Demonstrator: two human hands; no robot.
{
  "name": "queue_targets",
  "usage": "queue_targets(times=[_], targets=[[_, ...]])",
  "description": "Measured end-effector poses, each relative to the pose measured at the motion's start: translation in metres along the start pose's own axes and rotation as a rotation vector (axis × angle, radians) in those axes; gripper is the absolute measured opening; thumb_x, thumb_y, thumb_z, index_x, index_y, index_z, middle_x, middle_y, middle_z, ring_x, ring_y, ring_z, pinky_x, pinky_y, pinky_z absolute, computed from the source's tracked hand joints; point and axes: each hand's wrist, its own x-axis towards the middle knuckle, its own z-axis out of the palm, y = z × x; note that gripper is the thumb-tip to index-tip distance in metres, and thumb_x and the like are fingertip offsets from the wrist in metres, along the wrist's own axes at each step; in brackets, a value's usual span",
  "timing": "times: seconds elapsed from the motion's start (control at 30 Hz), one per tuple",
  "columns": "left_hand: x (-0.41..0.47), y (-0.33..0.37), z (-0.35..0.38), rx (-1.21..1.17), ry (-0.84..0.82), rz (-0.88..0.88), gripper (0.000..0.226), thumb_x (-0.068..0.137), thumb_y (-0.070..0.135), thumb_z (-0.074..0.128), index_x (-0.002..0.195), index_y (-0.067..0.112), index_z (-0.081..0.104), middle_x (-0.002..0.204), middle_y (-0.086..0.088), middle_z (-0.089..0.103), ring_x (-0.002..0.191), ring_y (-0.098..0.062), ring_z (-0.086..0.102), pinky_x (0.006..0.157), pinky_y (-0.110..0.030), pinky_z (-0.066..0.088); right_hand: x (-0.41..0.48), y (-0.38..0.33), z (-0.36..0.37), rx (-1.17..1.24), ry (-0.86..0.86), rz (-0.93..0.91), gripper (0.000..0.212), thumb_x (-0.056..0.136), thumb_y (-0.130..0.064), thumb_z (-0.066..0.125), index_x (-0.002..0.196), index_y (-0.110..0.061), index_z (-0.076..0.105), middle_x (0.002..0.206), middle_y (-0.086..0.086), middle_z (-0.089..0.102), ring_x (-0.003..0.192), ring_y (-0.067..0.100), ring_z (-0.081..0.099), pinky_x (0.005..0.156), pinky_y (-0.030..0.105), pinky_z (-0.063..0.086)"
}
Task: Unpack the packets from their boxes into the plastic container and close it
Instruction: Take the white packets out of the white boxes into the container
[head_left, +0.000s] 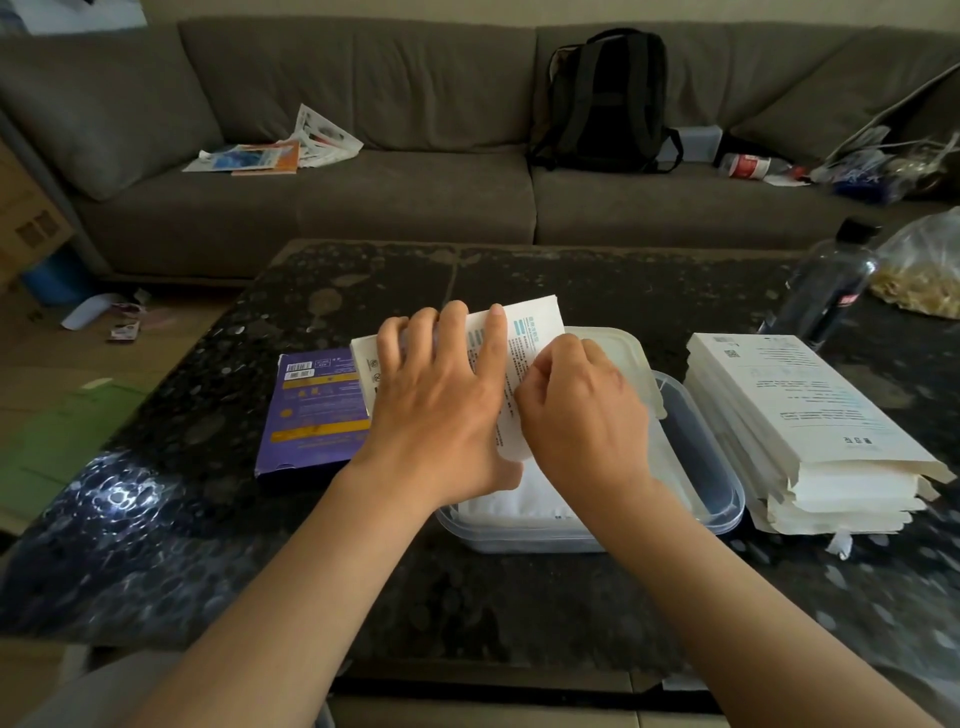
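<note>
Head view: a white box (530, 327) is held above the near left part of a clear plastic container (719, 467) on a dark speckled desk (519, 587). The left hand (441, 400) is spread across the box's printed face. Its fingers (493, 338) are laid almost straight over the top and the thumb is tucked beneath, so the box is clamped between them. The right hand (584, 415) is curled at the box's right edge, its fingers (545, 364) bunched and pinched on the cardboard; which flap is gripped cannot be told.

White packets (524, 506) are seen lying inside the container, below the 2 wrists. The container's lid (626, 348) lies at its far end, behind the right hand. A purple box (311, 410) is laid flat on the desk just left of the container, partly covered by the held box. A stack of white boxes (800, 426) is piled just right of the container.

A dark bottle (826, 296) is stood at the desk's far right, near a clear bag (924, 265). A grey sofa (415, 197) is seen beyond, with a black backpack (608, 104) and scattered papers (275, 150) on it.
</note>
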Motion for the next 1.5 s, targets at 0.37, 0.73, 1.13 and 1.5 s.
queue_targets(times=[0.37,0.73,1.13,1.5], targets=[[0.002,0.000,0.001,0.003,-0.001,-0.012,0.124,0.053,0.070,0.068,0.153,0.013,0.021,0.143,-0.018,0.034,0.129,-0.040,0.035,0.108,-0.055,0.024,0.002,0.006,0.000,0.144,0.025,0.043,0.021,0.099,-0.036,0.055,0.096,-0.016,0.058,0.095,-0.002,0.062,0.078,0.015,0.061,0.063,0.029,0.055],[0.002,0.001,0.001,0.004,0.024,-0.003,0.123,0.052,0.067,0.071,0.152,0.011,0.026,0.141,-0.020,0.037,0.127,-0.041,0.037,0.108,-0.056,0.025,0.004,0.005,0.001,0.161,-0.112,0.089,0.022,0.104,-0.039,0.047,0.105,-0.020,0.058,0.106,-0.005,0.061,0.090,0.014,0.064,0.073,0.032,0.059],[0.004,-0.024,-0.001,-0.115,-0.088,0.004,0.133,0.051,0.078,0.068,0.152,0.023,0.002,0.145,-0.006,0.020,0.135,-0.030,0.022,0.117,-0.050,0.015,0.031,0.026,-0.036,0.657,-0.355,0.412,0.023,0.106,-0.022,0.047,0.096,-0.006,0.061,0.093,0.008,0.068,0.068,0.021,0.062,0.060,0.028,0.057],[0.003,-0.035,-0.001,-0.200,-0.141,0.060,0.135,0.052,0.081,0.069,0.153,0.027,-0.003,0.150,0.000,0.015,0.140,-0.025,0.017,0.122,-0.050,0.008,0.032,0.036,-0.048,1.069,-0.427,0.629,0.017,0.106,-0.015,0.050,0.093,-0.006,0.057,0.098,0.012,0.076,0.076,0.024,0.063,0.061,0.030,0.056]])
